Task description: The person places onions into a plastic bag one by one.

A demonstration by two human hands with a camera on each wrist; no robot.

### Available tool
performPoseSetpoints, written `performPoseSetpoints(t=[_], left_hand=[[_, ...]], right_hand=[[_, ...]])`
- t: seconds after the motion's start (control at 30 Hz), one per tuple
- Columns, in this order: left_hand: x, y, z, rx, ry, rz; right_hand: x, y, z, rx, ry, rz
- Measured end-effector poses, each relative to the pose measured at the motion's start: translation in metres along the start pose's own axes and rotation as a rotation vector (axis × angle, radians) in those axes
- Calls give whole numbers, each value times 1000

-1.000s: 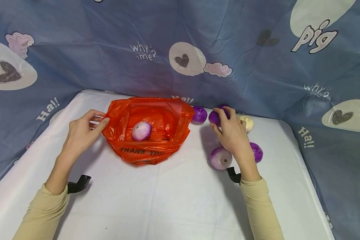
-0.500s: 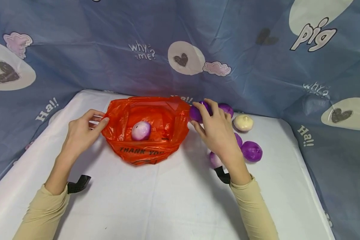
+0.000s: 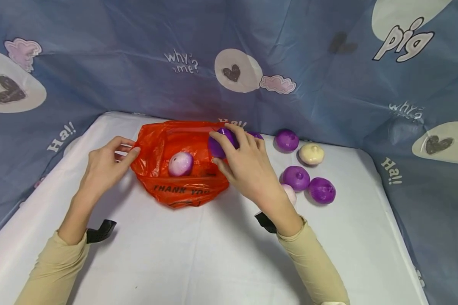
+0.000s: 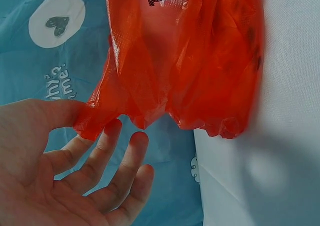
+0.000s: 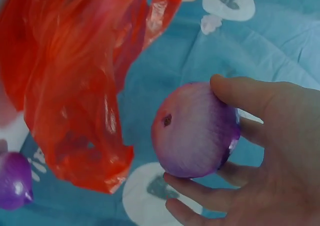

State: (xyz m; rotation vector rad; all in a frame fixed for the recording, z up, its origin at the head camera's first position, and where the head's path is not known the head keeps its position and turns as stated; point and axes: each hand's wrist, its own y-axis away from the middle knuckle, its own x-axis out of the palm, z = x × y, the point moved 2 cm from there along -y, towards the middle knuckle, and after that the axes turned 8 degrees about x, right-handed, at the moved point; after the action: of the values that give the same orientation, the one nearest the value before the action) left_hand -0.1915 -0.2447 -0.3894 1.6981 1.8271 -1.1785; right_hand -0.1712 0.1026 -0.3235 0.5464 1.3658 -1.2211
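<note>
Left grip [image 3: 108, 164]: pinching bag [image 3: 179, 183] edge.
Right grip [image 3: 247, 164]: pinching purple onion [image 5: 192, 131].
Risk: onion may drop, pinch being shallow.

My sleeves [image 3: 311, 258] are plain beige. The held onion [image 5: 192, 131] in my right hand [image 3: 248, 165] is purple, paling to whitish around a brown spot. Left: translucent red bag [image 3: 152, 150], black lettering [image 3: 181, 189]; bagged onion [image 3: 181, 164], white blended with purple. Right: purple onions [image 3: 296, 178], one cream onion [image 3: 311, 154]. Tablecloth [image 3: 175, 258]: plain white. Far backdrop [image 3: 320, 80]: blue, printed with pale ovals [image 3: 249, 59], dark hearts [image 3: 232, 73], pink clouds [image 3: 277, 84].
</note>
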Motion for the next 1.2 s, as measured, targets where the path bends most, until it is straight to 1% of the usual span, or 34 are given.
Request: performPoseSetpoints(t=[0.27,0.37,0.67,0.8,1.0,1.1,1.2], left_hand=[[-3,-2,0,-8,-12,-11],[-3,-1,1,-10,-14,-7],[-2,1,3,-14,-7,-5],[0,2,3,-10,1,-1],[1,3,2,-15,-6,-2],[2,3,1,-13,-1,-4],[3,2,0,-9,4,-6]], right_hand=[[16,-13,7,-31,-2,100],[25,-17,9,-41,7,99],[48,-25,16,-75,54,46],[52,-27,20,-92,35,40],[52,-29,28,-117,6,43],[54,-33,32,-113,14,61],[58,-38,32,-97,16,97]])
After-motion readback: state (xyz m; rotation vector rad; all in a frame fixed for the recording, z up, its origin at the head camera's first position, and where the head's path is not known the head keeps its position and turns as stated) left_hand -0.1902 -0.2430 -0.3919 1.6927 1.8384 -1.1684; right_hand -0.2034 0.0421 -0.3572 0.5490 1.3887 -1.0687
